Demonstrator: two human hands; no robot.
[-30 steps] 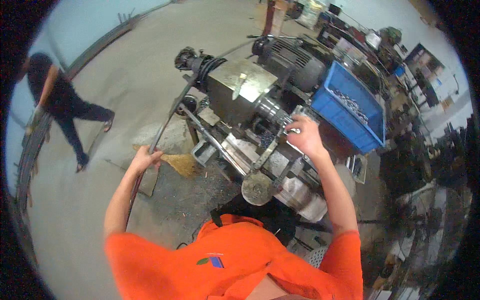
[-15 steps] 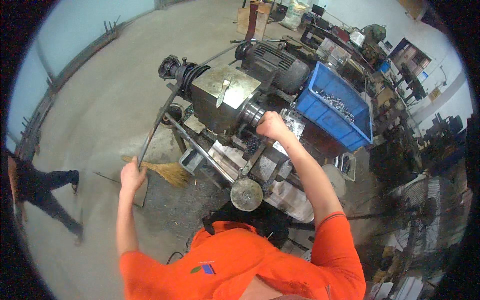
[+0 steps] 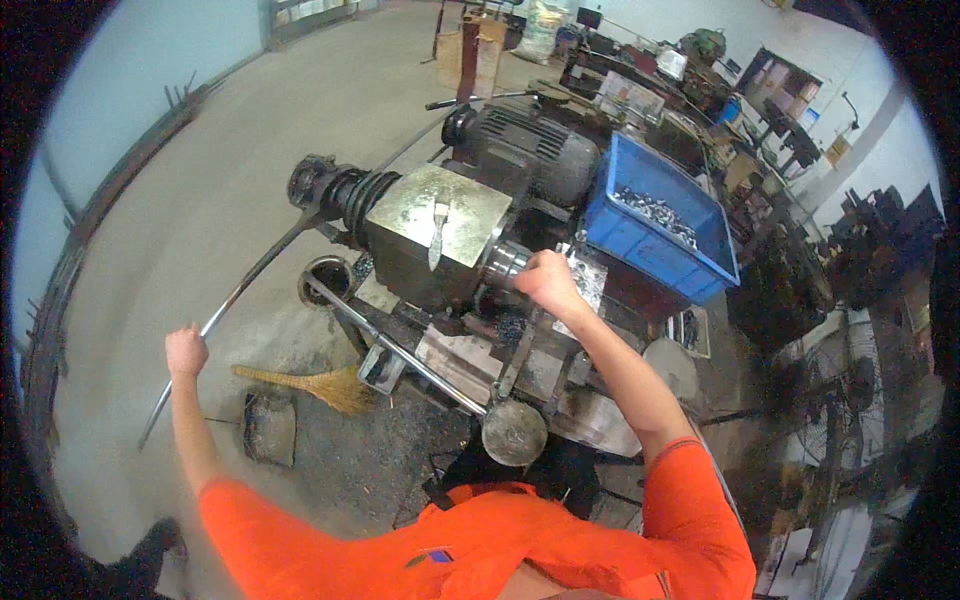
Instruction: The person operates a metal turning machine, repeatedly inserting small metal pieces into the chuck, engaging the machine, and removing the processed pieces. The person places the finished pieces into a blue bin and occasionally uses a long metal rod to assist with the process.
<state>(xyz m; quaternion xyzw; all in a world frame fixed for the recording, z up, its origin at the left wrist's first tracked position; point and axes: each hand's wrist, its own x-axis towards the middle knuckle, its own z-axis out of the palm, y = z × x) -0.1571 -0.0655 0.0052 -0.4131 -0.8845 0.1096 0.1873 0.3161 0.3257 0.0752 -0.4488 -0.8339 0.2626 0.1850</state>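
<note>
My left hand [image 3: 187,352] is closed round a long metal lever [image 3: 255,273], which runs up to the left end of a lathe's headstock [image 3: 425,235]. The rod's free end sticks out below my fist. My right hand [image 3: 548,280] is closed at the mouth of the shiny spindle nose [image 3: 505,262]. Its fingertips are turned toward the opening, and whatever they pinch is hidden. On the headstock's flat top lies a small brush [image 3: 438,235]. Behind the headstock sits a dark ribbed motor [image 3: 540,150].
A blue crate [image 3: 665,255] of small metal parts stands right of the motor. A bar [image 3: 410,365] with a round metal disc [image 3: 514,433] reaches toward me. A broom [image 3: 335,388] and dustpan [image 3: 270,428] lie on the floor at left. Part of a person [image 3: 150,560] shows at lower left.
My left hand has swung the lever outward to the left. My right hand stays at the spindle nose. The view has shifted, and the other person now appears lower at the left edge.
</note>
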